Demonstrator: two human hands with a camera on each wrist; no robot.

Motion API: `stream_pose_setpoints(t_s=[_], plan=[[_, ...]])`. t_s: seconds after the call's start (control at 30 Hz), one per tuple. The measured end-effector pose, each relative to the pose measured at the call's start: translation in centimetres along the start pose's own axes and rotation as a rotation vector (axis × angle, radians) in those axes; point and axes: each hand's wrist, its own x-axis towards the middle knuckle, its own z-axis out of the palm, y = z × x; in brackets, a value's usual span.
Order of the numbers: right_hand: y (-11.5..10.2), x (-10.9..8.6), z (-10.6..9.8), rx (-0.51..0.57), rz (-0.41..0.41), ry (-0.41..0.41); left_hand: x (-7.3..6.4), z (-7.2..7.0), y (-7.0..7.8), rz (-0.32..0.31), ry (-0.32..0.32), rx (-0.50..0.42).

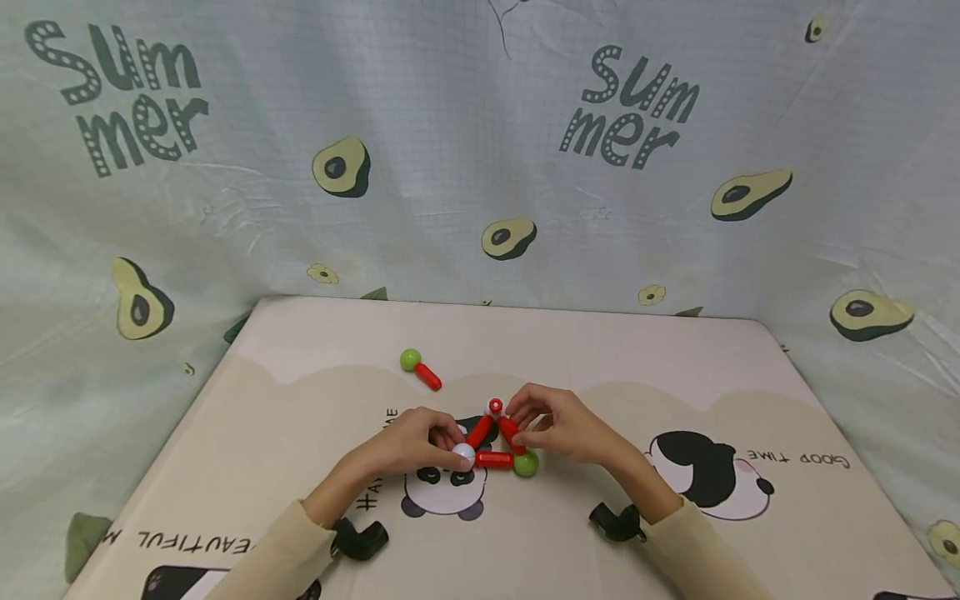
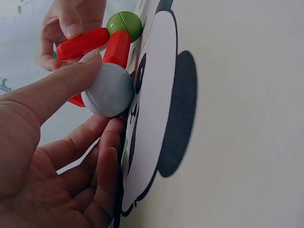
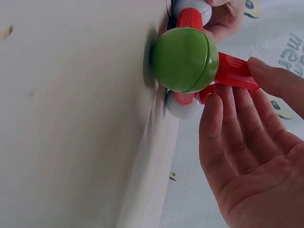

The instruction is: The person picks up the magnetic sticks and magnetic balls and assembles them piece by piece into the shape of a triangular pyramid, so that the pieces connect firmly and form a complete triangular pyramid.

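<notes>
A small triangle of red magnetic rods and balls lies on the mat. My left hand (image 1: 420,440) pinches the white ball (image 2: 109,90) at its left corner between thumb and fingers. A red rod (image 1: 494,460) joins that ball to the green ball (image 3: 183,59) at the right corner. With thumb and fingertips, my right hand (image 1: 562,423) grips another red rod (image 3: 233,71), which sticks up from the green ball. At the far corner, a further white ball (image 3: 183,108) bears a red rod (image 1: 495,406) seen end-on.
Beyond the triangle, a loose green ball (image 1: 410,359) touches a red rod (image 1: 428,377). Panda and dog prints cover the mat (image 1: 570,533). A patterned curtain (image 1: 435,100) hangs behind the table. Black wrist devices (image 1: 360,540) sit below both hands.
</notes>
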Motion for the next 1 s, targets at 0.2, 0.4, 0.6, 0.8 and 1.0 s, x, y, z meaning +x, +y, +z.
stream_pose_setpoints(t_s=[0.2, 0.4, 0.6, 0.8, 1.0], plan=[[0.07, -0.07, -0.09, 0.002, 0.001, -0.002, 0.0, -0.02, -0.03, -0.001, 0.001, 0.002], [0.05, -0.02, -0.15, 0.012, 0.007, -0.009, -0.03, -0.07, 0.06, -0.008, 0.002, -0.004], [0.41, 0.03, -0.13, 0.016, 0.004, -0.014, 0.0, -0.1, 0.05, -0.004, -0.002, -0.009], [0.4, -0.05, -0.13, 0.02, -0.008, -0.013, -0.04, -0.09, 0.09, -0.008, -0.003, -0.01], [0.39, -0.2, -0.39, -0.037, 0.041, -0.03, -0.06, -0.12, 0.19, -0.011, -0.005, -0.007]])
